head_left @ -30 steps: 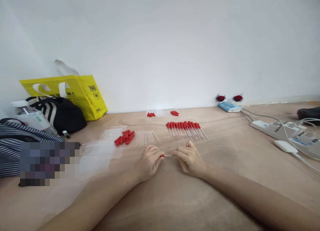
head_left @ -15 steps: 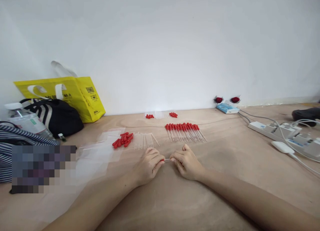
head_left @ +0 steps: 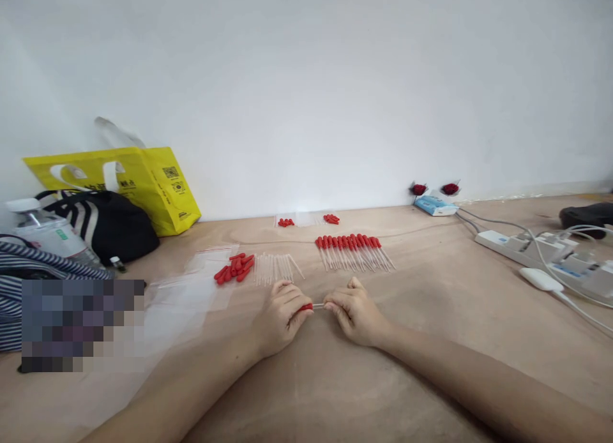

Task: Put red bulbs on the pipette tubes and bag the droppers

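Between finger and thumb, my left hand [head_left: 283,318] pinches a red rubber dropper bulb [head_left: 305,307]. A thin clear glass tube [head_left: 318,306] runs from that bulb to my right hand [head_left: 357,312], whose fingers are closed on its other end. Beyond my left hand lie a pile of loose red bulbs [head_left: 234,268] and a row of clear tubes [head_left: 275,269]. Farther back on the right, several droppers [head_left: 352,251] with red bulbs on their tubes lie side by side.
Flat plastic bags [head_left: 191,309] lie at left. Behind them stand a yellow bag [head_left: 167,187], a black bag [head_left: 115,226] and a bottle [head_left: 57,239]. Small packs of red bulbs [head_left: 286,223] lie by the wall. At right are a blue tissue pack [head_left: 435,205] and a power strip [head_left: 541,255] with cables.
My left hand has shifted slightly left along the dropper. More of the red bulb now shows at its fingertips. My right hand has hardly moved.
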